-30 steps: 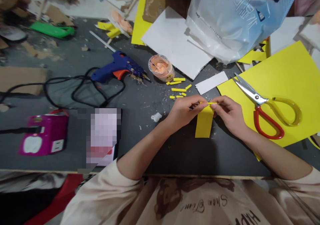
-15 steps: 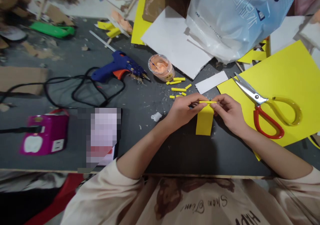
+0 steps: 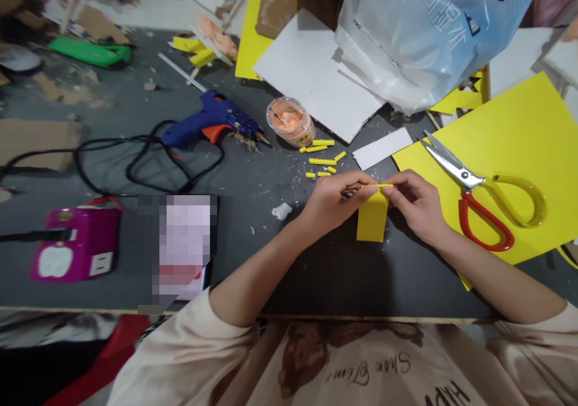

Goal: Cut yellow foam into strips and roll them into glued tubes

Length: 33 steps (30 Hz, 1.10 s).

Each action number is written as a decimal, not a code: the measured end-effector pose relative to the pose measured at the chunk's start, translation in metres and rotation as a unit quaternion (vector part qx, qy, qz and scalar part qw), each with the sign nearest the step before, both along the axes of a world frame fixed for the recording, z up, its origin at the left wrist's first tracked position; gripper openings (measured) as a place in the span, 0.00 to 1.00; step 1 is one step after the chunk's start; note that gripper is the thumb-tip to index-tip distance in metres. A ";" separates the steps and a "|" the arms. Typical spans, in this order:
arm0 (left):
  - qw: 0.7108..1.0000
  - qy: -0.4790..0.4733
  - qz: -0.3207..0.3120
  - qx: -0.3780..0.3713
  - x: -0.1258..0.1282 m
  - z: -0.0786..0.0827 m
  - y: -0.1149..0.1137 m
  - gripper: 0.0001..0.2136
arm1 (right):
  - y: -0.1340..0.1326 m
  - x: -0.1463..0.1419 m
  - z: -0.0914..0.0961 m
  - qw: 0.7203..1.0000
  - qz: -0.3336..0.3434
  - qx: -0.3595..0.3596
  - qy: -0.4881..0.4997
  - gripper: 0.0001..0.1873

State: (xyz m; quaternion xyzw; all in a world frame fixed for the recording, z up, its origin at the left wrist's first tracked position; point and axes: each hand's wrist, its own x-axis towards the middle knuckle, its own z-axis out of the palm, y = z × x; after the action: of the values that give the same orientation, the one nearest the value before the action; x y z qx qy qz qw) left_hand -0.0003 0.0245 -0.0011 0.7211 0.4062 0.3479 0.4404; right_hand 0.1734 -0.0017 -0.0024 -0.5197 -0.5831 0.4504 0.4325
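Observation:
A yellow paper strip hangs down between my hands, its far edge rolled into a thin tube. My left hand pinches the left end of that rolled edge between thumb and fingers. On the right end, the thumb and forefinger of my right hand press the paper the same way. Just beyond my left hand lie several short yellow paper rolls. A white paper strip rests past my fingertips. Scissors with one red and one yellow handle lie on a yellow sheet to the right.
An open jar of orange paste stands beyond the rolls. A blue glue gun with a looped black cord lies left of it. Nearer me are a purple box and a phone. A plastic bag sits on white board at the back.
The yellow strip has shifted slightly right in my fingers, and my left fingertips have slid along the rolled edge toward my right hand. My right hand has barely moved.

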 end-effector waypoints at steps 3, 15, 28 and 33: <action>1.000 0.025 -0.001 -0.001 0.000 0.001 0.001 0.11 | 0.000 0.000 0.001 1.000 -0.007 -0.009 0.005 0.10; 0.999 0.009 -0.005 0.033 -0.001 -0.004 0.000 0.08 | 0.000 -0.001 0.001 0.999 -0.009 -0.019 0.024 0.11; 0.998 0.055 0.011 0.034 -0.002 -0.002 0.001 0.09 | 0.002 -0.001 0.004 0.997 0.002 -0.066 0.025 0.16; 0.997 0.039 0.019 0.060 -0.002 -0.004 0.000 0.09 | 0.002 -0.001 0.002 0.998 -0.007 -0.060 0.026 0.18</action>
State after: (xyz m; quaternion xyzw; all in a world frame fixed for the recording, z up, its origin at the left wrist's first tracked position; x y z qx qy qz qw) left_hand -0.0023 0.0244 -0.0054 0.7516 0.4151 0.3509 0.3738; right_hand 0.1726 0.0005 -0.0004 -0.5367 -0.5405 0.4947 0.4185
